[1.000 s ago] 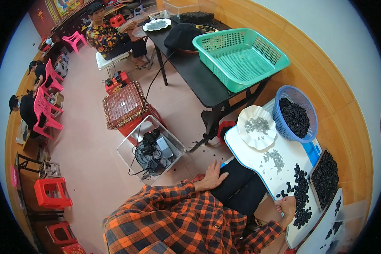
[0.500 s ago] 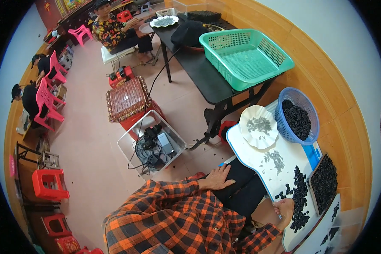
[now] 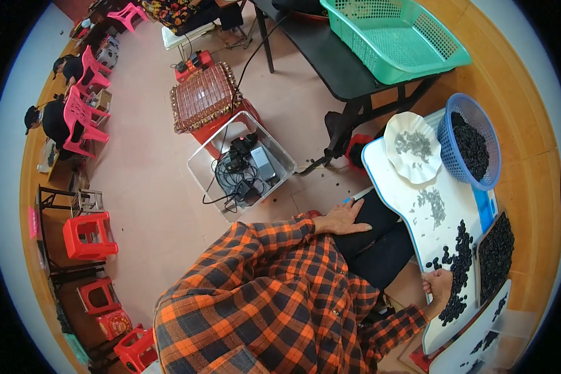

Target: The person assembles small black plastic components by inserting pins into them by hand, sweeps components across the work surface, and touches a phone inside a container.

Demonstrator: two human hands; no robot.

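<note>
My left hand (image 3: 345, 218) lies flat on my dark trouser leg, fingers spread and holding nothing. My right hand (image 3: 439, 284) rests at the near edge of a white board with a blue rim (image 3: 397, 192), its fingers curled together; whatever they hold is too small to name. Next to it spreads a pile of small black oval pieces (image 3: 459, 265). Farther up the board are loose grey slivers (image 3: 432, 207). A white scalloped plate (image 3: 416, 173) holds more slivers. Beside it stands a blue basket (image 3: 450, 159) of black pieces.
A tray of black pieces (image 3: 496, 258) lies right of the pile. Ahead, a green basket (image 3: 380, 47) stands on a black table (image 3: 330, 73). A clear bin of cables (image 3: 199, 177) sits on the floor. Red stools (image 3: 88, 240) and pink chairs (image 3: 81, 124) line the left; people sit beyond.
The whole view has shifted, so the board and both hands appear farther right and higher. My left hand stays on my leg; my right hand remains closed beside the black pile.
</note>
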